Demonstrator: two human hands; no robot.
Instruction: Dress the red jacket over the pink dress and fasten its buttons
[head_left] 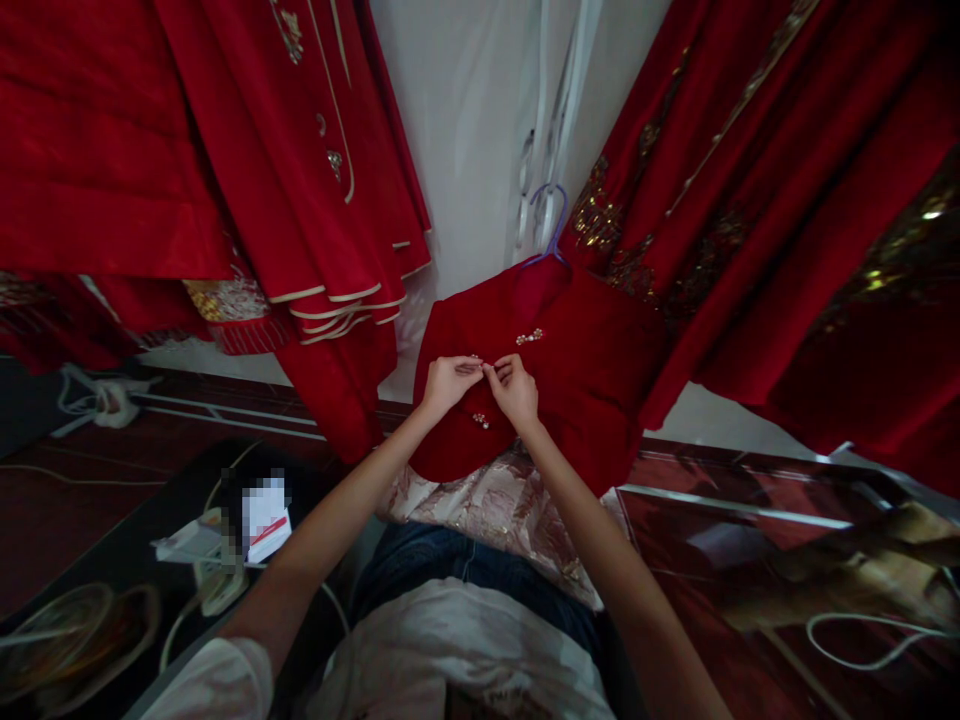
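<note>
A short red velvet jacket [592, 370] hangs in front of me on a purple hanger [553, 215]. Its front carries small pearl clasps, one above my hands [529, 337] and one below [481, 420]. My left hand [447, 383] and my right hand [514, 390] meet at the middle of the jacket's front. Both pinch the same small clasp [484, 366] between thumb and fingers. A pale embroidered skirt [495, 510] shows under the jacket's hem, over my lap.
Red embroidered garments hang at the left [247, 170] and the right [780, 220], close on both sides. A white wall [465, 130] stands behind. On the dark floor lie white cables [862, 650], a power strip [105, 400] and a small box [259, 520].
</note>
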